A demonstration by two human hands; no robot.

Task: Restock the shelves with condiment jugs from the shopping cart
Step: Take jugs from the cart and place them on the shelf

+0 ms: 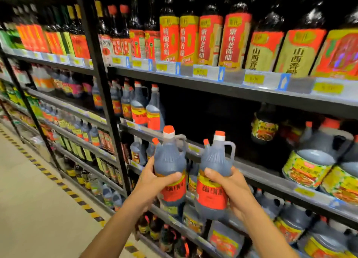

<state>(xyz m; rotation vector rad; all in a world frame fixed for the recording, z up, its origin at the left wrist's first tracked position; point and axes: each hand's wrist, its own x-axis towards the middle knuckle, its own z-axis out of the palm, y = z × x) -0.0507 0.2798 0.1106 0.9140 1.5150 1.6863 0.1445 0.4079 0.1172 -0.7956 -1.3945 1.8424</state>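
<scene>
I hold two dark condiment jugs with red caps, handles and red labels, upright and side by side in front of the middle shelf. My left hand [155,182] grips the left jug [170,160] around its body. My right hand [230,188] grips the right jug [215,172] from its right side. Both jugs hover just before the edge of the middle shelf [251,170], below a dark empty gap [205,114] in that shelf. Matching jugs [147,110] stand at the left end of the same shelf. The shopping cart is not in view.
Tall vinegar bottles [209,38] line the top shelf. Large jugs with yellow labels [313,160] fill the middle shelf's right side. Lower shelves hold more jugs and bottles. A black upright post [102,94] divides the shelf bays. A yellow-black striped line [58,182] runs along the aisle floor at left.
</scene>
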